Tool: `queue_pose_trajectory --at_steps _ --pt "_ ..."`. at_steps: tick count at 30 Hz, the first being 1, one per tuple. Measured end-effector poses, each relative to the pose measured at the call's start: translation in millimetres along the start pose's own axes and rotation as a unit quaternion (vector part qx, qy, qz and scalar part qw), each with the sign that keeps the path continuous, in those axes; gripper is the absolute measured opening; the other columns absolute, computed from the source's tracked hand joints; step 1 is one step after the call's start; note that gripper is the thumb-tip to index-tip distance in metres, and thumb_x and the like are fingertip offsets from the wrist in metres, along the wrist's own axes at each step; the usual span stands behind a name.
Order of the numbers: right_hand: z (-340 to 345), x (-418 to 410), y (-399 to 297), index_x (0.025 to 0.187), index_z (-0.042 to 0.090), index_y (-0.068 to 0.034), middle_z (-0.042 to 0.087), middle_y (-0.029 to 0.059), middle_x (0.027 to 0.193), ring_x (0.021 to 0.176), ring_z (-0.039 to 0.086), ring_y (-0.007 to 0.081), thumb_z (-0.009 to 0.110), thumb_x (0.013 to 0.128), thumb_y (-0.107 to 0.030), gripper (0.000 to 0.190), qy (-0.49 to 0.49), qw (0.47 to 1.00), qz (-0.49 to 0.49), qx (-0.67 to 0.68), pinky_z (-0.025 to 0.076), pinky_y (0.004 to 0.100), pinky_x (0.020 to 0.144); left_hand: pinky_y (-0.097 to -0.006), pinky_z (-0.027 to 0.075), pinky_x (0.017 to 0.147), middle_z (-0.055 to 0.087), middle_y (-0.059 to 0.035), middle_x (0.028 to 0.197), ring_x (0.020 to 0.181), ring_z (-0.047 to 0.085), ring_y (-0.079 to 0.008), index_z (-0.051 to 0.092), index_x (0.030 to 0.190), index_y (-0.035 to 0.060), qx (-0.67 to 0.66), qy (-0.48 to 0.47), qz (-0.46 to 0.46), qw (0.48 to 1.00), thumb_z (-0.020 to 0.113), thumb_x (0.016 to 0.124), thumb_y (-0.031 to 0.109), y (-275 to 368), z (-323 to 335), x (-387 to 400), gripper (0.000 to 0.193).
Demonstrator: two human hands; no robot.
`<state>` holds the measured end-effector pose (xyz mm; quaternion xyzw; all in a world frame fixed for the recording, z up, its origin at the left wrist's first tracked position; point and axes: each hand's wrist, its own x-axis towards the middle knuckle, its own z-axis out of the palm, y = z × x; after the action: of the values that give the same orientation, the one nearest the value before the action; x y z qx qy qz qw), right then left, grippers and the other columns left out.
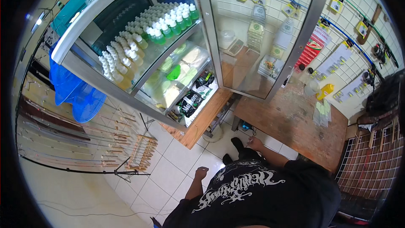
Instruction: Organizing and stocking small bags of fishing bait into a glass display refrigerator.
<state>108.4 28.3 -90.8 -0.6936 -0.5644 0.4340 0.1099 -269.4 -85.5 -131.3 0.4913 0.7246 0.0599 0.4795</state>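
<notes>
Both my hands hang low in front of my black printed shirt. My left hand (201, 172) is over the white floor tiles, fingers loosely curled, with nothing visible in it. My right hand (253, 142) hangs near the wooden table's near left corner, also with nothing visible in it. Before me stands a glass display cabinet (126, 99) with its glass door (262, 53) swung out. Its upper shelf holds rows of small white-capped bottles, some with green liquid (167, 31), others with yellowish liquid (125, 79). Below lie bags of pale and green material (172, 72) and black packets (190, 103).
A worn wooden table (284, 114) stands at the right, with a yellow squeeze bottle (325, 91), jars and plastic bags (322, 114). Fishing rods stand in a wooden rack (142, 152) at the left, below blue netting (76, 91). A wooden ledge (196, 126) juts from under the cabinet.
</notes>
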Motion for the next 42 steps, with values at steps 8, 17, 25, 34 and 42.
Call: queue_pose_trajectory --at_steps 8,17,25,34,42 --pt "-5 -29 18 0.104 0.054 -0.002 0.062 0.017 0.079 0.077 0.06 0.0305 0.063 0.069 -0.027 0.044 0.039 0.998 0.003 -0.047 0.047 0.0364 0.072 -0.0325 0.046 0.069 0.062 -0.0119 0.082 0.075 0.058 -0.0227 0.066 0.084 0.0069 -0.019 -0.005 0.063 0.998 0.06 0.073 0.029 -10 3 25 0.026" --pt "-16 -39 23 0.106 0.053 -0.003 0.059 0.0193 0.09 0.087 0.057 0.0312 0.061 0.072 -0.026 0.042 0.116 0.993 0.008 -0.022 0.045 0.0376 0.078 -0.0356 0.044 0.084 0.062 -0.0145 0.095 0.094 0.057 -0.0292 0.067 0.083 0.0085 0.076 -0.125 0.084 0.986 0.059 0.073 0.031 -3 5 39 0.026" --pt "-30 -74 42 0.107 0.051 -0.002 0.056 0.0232 0.097 0.094 0.054 0.0342 0.059 0.074 -0.026 0.043 0.124 0.985 0.101 0.066 0.042 0.0396 0.083 -0.0347 0.044 0.084 0.061 -0.015 0.098 0.096 0.056 -0.0291 0.066 0.088 0.0079 0.09 -0.135 0.072 0.984 0.058 0.074 0.032 13 -1 80 0.03" --pt "-29 -105 73 0.11 0.05 -0.006 0.054 0.0212 0.104 0.098 0.052 0.0341 0.058 0.074 -0.029 0.044 0.136 0.975 0.17 0.052 0.041 0.0398 0.086 -0.0347 0.044 0.083 0.062 -0.0138 0.097 0.094 0.057 -0.0287 0.066 0.087 0.0088 0.11 -0.149 0.062 0.981 0.057 0.074 0.034 49 15 97 0.029" --pt "-42 -125 88 0.11 0.05 -0.007 0.055 0.0196 0.101 0.098 0.051 0.0329 0.057 0.076 -0.029 0.041 0.172 0.961 0.203 0.068 0.041 0.0397 0.086 -0.0359 0.043 0.084 0.061 -0.0151 0.097 0.095 0.056 -0.0304 0.066 0.088 0.0088 0.151 -0.211 0.132 0.957 0.056 0.075 0.033 56 42 101 0.029"
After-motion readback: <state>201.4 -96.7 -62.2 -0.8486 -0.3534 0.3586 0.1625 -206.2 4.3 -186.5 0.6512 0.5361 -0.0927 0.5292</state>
